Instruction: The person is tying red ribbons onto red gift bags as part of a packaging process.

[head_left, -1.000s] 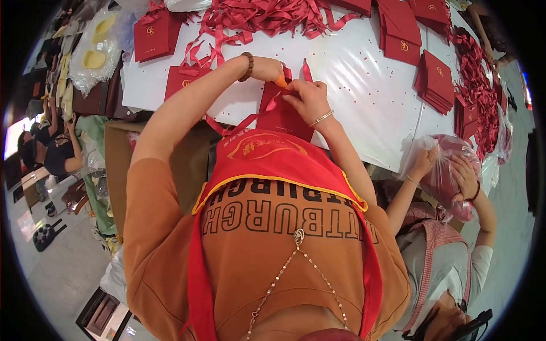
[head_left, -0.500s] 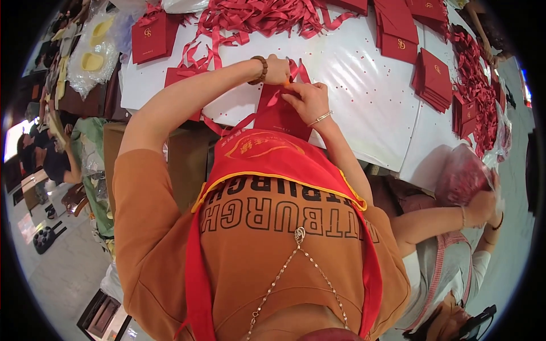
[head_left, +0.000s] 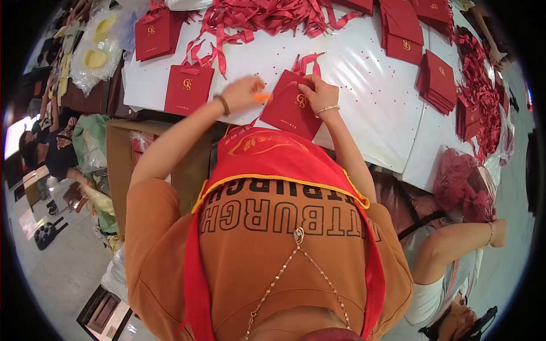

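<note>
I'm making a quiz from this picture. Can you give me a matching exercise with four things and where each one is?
Things:
1. red bag
2. ribbons
3. orange tool
4. yellow items

Places:
A. in a clear bag, far left
B. under the right hand
C. in the left hand
D. piled at the table's far edge

Pairs: 1-B, 2-D, 3-C, 4-A
</note>
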